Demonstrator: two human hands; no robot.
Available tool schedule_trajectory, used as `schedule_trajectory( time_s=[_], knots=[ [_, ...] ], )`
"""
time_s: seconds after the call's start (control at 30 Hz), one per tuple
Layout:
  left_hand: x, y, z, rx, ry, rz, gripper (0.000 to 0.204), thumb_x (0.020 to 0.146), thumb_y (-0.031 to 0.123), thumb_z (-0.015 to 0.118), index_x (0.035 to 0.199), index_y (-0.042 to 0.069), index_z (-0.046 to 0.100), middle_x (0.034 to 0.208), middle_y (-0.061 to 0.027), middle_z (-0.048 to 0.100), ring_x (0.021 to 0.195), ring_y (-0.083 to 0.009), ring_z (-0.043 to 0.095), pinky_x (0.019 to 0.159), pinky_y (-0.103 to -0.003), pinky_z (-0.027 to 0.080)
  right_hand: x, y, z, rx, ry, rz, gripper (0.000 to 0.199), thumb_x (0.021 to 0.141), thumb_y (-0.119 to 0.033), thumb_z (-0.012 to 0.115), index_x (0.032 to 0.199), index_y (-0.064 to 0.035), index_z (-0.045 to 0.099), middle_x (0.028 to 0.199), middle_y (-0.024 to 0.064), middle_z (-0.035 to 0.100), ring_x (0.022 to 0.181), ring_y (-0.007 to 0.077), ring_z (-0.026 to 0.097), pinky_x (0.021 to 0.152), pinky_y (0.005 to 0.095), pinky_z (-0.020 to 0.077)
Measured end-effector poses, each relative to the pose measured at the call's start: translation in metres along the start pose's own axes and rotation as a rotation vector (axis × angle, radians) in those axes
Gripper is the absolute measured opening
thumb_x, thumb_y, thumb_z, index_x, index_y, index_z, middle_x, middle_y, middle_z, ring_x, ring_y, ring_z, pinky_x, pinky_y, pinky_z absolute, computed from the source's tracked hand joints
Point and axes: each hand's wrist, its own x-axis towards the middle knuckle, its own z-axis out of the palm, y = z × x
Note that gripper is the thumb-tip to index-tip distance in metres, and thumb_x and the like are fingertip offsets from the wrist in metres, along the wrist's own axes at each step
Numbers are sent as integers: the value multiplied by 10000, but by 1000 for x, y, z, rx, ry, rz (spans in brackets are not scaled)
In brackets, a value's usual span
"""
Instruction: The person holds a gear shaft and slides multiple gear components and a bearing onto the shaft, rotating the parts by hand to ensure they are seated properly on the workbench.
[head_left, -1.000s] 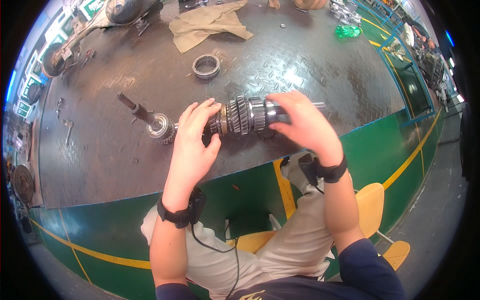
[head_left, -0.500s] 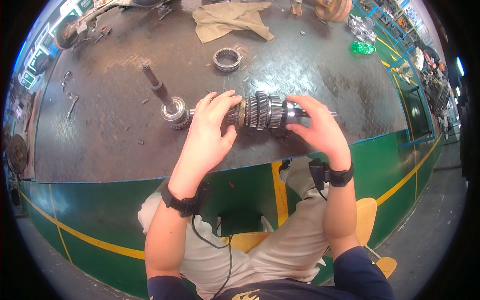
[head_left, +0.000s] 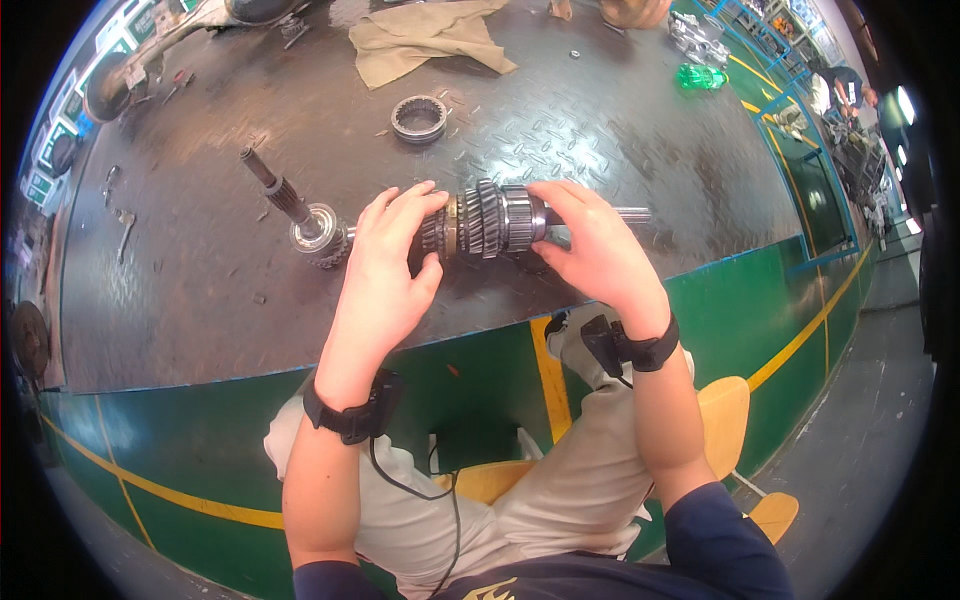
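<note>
A transmission gear shaft point(head_left: 486, 222) lies crosswise near the front of the dark metal workbench. My left hand point(head_left: 380, 265) wraps over its left part, the thumb on the near side and the fingers over the top. At the other end my right hand point(head_left: 605, 250) grips the shaft between thumb and fingers, beside the toothed hub. The bare splined end point(head_left: 634, 215) sticks out past that hand. Left of my left hand, a second shaft point(head_left: 284, 195) stands tilted up with a bearing point(head_left: 311, 230) round its base. Beyond the gears rests a toothed synchronizer sleeve point(head_left: 420, 136).
A tan cloth point(head_left: 425, 42) is spread at the back of the workbench point(head_left: 180, 300). A green bottle point(head_left: 702, 77) and a metal casting point(head_left: 697, 42) sit at the far right. A wrench point(head_left: 126, 232) lies at the left. Another person point(head_left: 848, 92) is at the far right.
The whole view has swung, so the bench things appear further left. My right hand has closed in against the hub, covering the collar. My left hand keeps its hold.
</note>
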Motion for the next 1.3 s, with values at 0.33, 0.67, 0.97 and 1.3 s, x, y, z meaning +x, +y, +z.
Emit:
schedule_trajectory(
  time_s=[0.33,0.67,0.97,1.3],
  knots=[
    [1,2,0,5,-14,16,545,810,-75,680,1344,21,629,1473,-157,639,1450,-382,523,1241,-456,380,-1,-4,7,38,34,40,548,764,20,788,1293,-19,652,1286,188,688,1219,390,648,1054,450,523],
    [1,5,1,13,-10,13,542,805,-83,682,1337,9,635,1468,-172,634,1417,-374,552,1218,-447,411,-5,13,4,-9,85,-45,503,767,-29,793,1255,2,674,1214,192,723,1131,410,682,1011,460,546],
    [1,5,-2,25,-14,28,569,796,-85,692,1354,9,631,1473,-185,631,1421,-381,551,1215,-453,415,-3,13,4,-17,74,-11,509,760,-43,786,1257,-6,682,1220,196,721,1156,405,672,1005,469,541],
    [0,4,-1,7,-29,15,566,817,-72,702,1370,31,637,1489,-167,622,1442,-399,516,1217,-461,409,-3,10,-1,3,63,-2,489,757,-34,778,1234,2,676,1162,191,725,1142,411,667,1020,469,532]
  ],
)
